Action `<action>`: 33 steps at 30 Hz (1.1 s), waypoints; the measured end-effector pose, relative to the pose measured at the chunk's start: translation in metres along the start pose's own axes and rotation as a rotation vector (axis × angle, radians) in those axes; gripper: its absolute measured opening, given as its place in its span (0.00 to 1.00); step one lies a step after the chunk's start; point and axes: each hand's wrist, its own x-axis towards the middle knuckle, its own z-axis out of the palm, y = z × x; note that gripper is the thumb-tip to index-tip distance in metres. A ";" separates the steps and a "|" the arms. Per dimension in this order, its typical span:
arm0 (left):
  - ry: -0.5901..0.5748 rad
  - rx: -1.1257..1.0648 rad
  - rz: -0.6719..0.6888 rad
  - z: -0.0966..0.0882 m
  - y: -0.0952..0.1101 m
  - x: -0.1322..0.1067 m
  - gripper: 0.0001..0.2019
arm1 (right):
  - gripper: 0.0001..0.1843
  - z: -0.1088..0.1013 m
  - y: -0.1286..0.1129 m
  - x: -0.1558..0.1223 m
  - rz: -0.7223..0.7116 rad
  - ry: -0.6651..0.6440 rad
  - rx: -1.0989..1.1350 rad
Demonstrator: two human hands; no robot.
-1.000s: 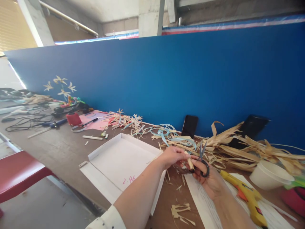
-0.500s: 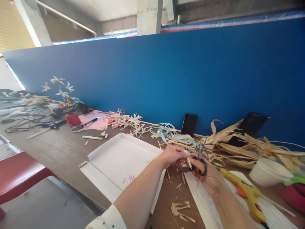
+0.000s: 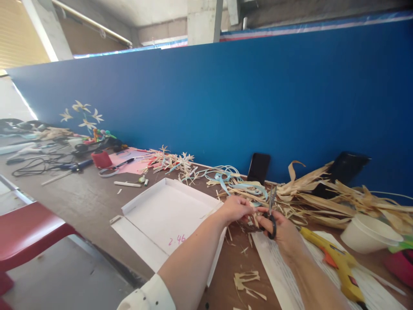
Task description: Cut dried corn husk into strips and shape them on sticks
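Note:
My left hand [image 3: 238, 209] is closed, its fingertips pinching a small pale strip of dried husk [image 3: 254, 218] over the table. Close beside it, my right hand [image 3: 280, 229] has its fingers through the black handles of a pair of scissors [image 3: 272, 211], whose blades point up and away from me. The fingers of both hands meet around the husk strip, so part of it is hidden. Cut husk scraps [image 3: 248, 282] lie on the brown table below the hands. A white box lid or tray [image 3: 151, 215] with pink handwriting sits left of my left forearm.
Dried husks [image 3: 348, 202] are heaped at the back right, near a leaning phone [image 3: 259, 167]. A yellow glue gun [image 3: 338, 265] lies on papers beside a white cup [image 3: 371, 234]. Husk flowers [image 3: 180, 161] and a red thread spool [image 3: 101, 159] stand further left. A blue partition [image 3: 206, 103] bounds the table.
My right fingers have shifted around the husk strip, and the scissors have turned slightly, handles now seen more edge-on. The whole view has moved a little. Both hands stay close together.

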 end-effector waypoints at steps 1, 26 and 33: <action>-0.007 -0.008 -0.009 0.000 0.000 0.000 0.13 | 0.25 -0.001 0.000 0.000 0.004 -0.006 -0.008; -0.173 -0.055 0.004 -0.009 -0.009 0.002 0.18 | 0.26 -0.008 0.006 0.006 -0.030 -0.029 0.006; 0.091 -0.329 0.060 -0.009 -0.001 0.004 0.17 | 0.26 -0.001 -0.001 0.001 0.027 0.023 0.090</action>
